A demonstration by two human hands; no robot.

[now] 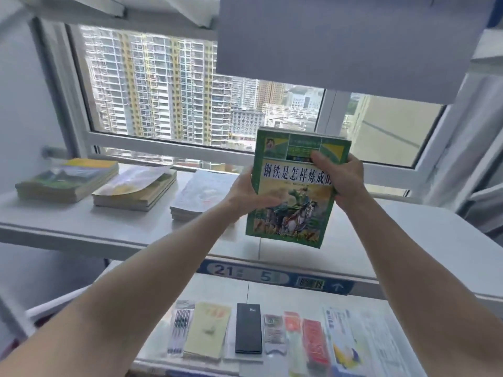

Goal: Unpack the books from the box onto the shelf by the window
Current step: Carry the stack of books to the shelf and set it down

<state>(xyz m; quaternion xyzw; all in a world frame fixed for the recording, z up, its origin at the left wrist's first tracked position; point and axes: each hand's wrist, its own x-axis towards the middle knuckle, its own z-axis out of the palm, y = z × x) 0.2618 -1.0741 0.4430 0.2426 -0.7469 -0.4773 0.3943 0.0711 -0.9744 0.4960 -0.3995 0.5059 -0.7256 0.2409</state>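
Both hands hold a small stack of books whose top one is a green book with a white title band and a horse-and-rider picture. The stack hangs tilted above the white shelf by the window. My left hand grips its left edge from beneath. My right hand clasps its right edge, thumb across the cover. Three piles lie flat on the shelf to the left: a green-yellow pile, a pile with a curled cover and a pale pile. The box is out of view.
A large window sits right behind the shelf. A grey panel hangs overhead. Below, a lower shelf with a blue number label holds pens, a black case and several small packets.
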